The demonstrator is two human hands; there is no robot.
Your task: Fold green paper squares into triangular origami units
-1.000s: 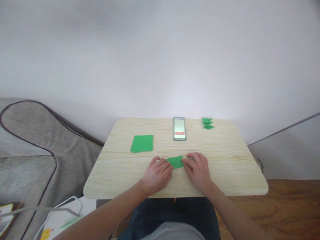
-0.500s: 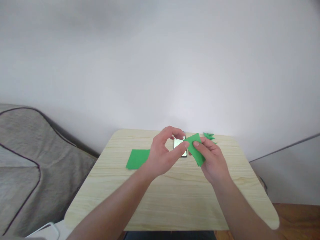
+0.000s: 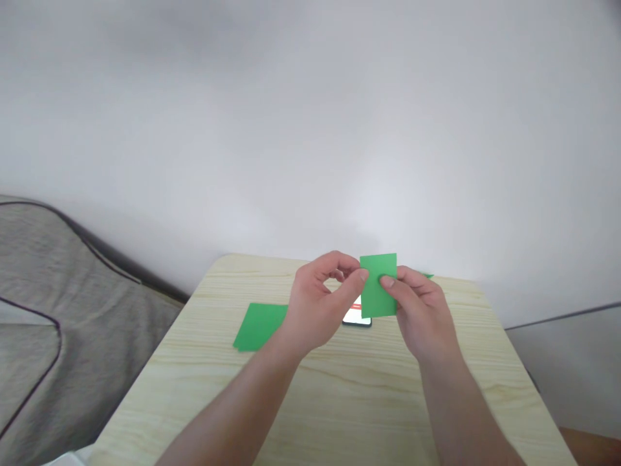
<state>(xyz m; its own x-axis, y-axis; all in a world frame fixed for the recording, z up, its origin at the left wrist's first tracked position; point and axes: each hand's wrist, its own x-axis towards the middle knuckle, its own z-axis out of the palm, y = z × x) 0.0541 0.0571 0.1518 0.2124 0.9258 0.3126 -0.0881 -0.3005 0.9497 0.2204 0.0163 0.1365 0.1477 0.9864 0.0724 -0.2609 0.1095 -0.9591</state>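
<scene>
Both hands hold a small folded green paper [image 3: 378, 285] upright above the light wooden table [image 3: 339, 388]. My left hand [image 3: 317, 304] pinches its left edge between thumb and forefinger. My right hand [image 3: 420, 310] grips its right side with the thumb on the front. Behind the paper and hands lies a phone [image 3: 358, 315], mostly hidden. A stack of green paper sheets [image 3: 259, 325] lies flat on the table to the left of my left hand.
A sliver of small green folded pieces [image 3: 428, 276] shows behind my right hand at the table's far edge. A grey cushioned seat [image 3: 58, 310] stands to the left. A plain white wall rises behind the table.
The folded paper was pressed flat on the table by both hands, then lifted. It has turned from tilted to upright, and my left hand has now pinched its edge.
</scene>
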